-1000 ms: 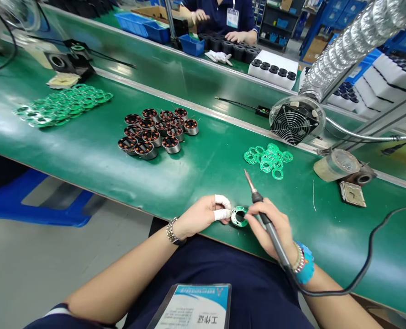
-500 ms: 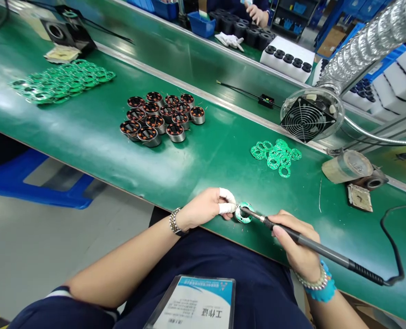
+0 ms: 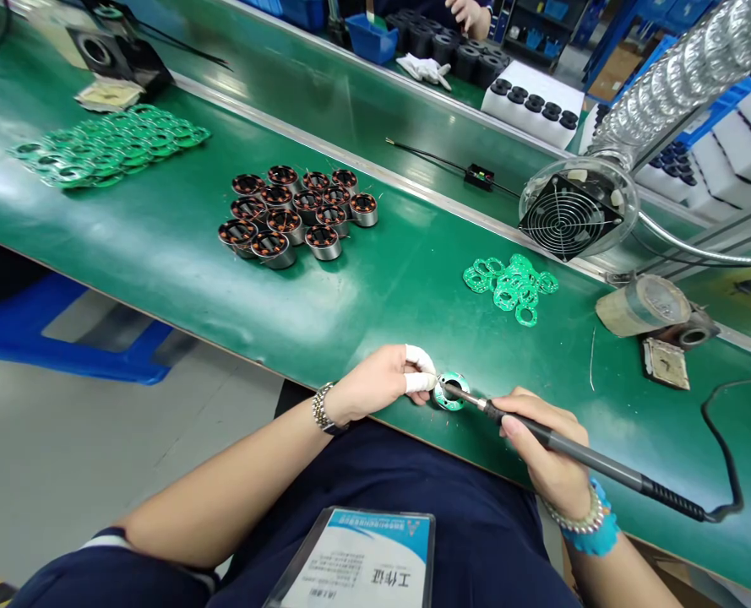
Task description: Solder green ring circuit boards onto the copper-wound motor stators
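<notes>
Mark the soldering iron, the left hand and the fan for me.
Soldering iron (image 3: 603,462), head view, grey handle.
Left hand (image 3: 378,382), head view, back of hand.
Fan (image 3: 562,218), head view, centre of grille.

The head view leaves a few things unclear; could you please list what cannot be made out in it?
Head view, too small: whether the tip of the soldering iron touches the green ring.
Head view, too small: what the fingers of the left hand pinch, if anything.
Head view, top edge: most of the co-worker.
Head view, blurred: the small print on the badge.

Factory bench (image 3: 388,279), motor cores (image 3: 299,211)
</notes>
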The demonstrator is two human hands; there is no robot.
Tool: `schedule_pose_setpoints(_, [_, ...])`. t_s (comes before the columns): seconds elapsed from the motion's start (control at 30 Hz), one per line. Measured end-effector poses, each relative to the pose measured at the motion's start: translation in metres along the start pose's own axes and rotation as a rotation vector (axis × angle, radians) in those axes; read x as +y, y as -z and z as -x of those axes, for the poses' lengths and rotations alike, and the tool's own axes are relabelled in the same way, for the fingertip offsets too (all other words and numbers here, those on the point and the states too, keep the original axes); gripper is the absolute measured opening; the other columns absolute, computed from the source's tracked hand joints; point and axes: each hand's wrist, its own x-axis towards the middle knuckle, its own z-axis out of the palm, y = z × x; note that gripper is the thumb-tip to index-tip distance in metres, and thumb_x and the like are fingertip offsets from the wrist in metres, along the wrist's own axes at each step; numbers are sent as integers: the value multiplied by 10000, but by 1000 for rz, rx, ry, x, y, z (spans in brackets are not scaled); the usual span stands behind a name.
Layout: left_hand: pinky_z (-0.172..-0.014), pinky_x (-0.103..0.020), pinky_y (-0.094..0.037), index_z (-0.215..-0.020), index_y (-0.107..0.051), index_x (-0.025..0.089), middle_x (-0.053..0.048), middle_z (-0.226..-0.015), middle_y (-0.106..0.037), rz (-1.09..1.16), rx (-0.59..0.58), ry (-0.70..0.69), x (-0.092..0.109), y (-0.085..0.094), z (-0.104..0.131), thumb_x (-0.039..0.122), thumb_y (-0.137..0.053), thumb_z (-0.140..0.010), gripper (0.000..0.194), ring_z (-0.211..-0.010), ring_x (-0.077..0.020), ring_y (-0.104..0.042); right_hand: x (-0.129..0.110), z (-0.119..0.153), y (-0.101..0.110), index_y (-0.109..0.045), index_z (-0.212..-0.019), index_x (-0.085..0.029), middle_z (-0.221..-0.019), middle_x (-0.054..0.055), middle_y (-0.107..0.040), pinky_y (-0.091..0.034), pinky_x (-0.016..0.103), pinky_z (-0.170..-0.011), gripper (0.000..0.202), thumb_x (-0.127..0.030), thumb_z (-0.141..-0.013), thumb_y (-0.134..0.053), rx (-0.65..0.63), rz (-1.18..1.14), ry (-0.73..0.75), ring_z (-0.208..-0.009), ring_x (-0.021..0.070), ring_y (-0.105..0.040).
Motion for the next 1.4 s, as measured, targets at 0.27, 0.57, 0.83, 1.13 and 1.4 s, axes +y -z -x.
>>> schedule_pose_setpoints(0.27, [-584, -225, -480, -672, -583, 110, -2, -562, -615, -1, -5, -6, -4, 0, -2, 164, -629, -683, 72, -523, -96, -584, 6, -14, 0, -571, -1066, -237, -833, 23, -669, -506, 276, -710, 248, -146, -838, -537, -77, 48, 133, -768, 143, -627])
schedule_pose_setpoints(0.57, [-706, -263, -495, -870, -585, 145, -30, -800, -622, -172, 19, -264, -22, 6, 12, 220, -608, -749, 145, -721, -123, -594, 14, -38, -14, -518, -1152, -208, -1126, 96, -558, -455, 353, -926, 365, -204, -797, -602, -353, 174, 186, -1080, 198, -525])
schedule_pose_setpoints(0.83, [-677, -235, -471, -769, -639, 164, -27, -811, -616, -299, -20, -365, -23, -6, 18, 214, -621, -747, 58, -726, -122, -574, 14, -12, -24, -504, -1169, -209, -1089, 99, -581, -476, 374, -870, 401, -210, -786, -620, -127, 247, 154, -1024, 217, -534])
schedule_pose_setpoints(1.13, [-547, -218, -443, -668, -544, 142, 24, -605, -541, -106, -31, -119, -19, -14, 7, 221, -641, -682, 126, -559, -92, -507, 4, -16, -32, -564, -1021, -226, -925, 64, -634, -506, 365, -799, 257, -95, -799, -549, 1, 171, 251, -936, 204, -568])
schedule_pose_setpoints(1.4, [-628, -242, -473, -718, -595, 132, 15, -625, -593, 54, -45, -87, -18, -11, 13, 223, -644, -679, 110, -595, -98, -562, 7, -21, -43, -559, -1047, -225, -838, 48, -653, -507, 378, -789, 304, -58, -796, -521, -48, 203, 382, -860, 193, -586])
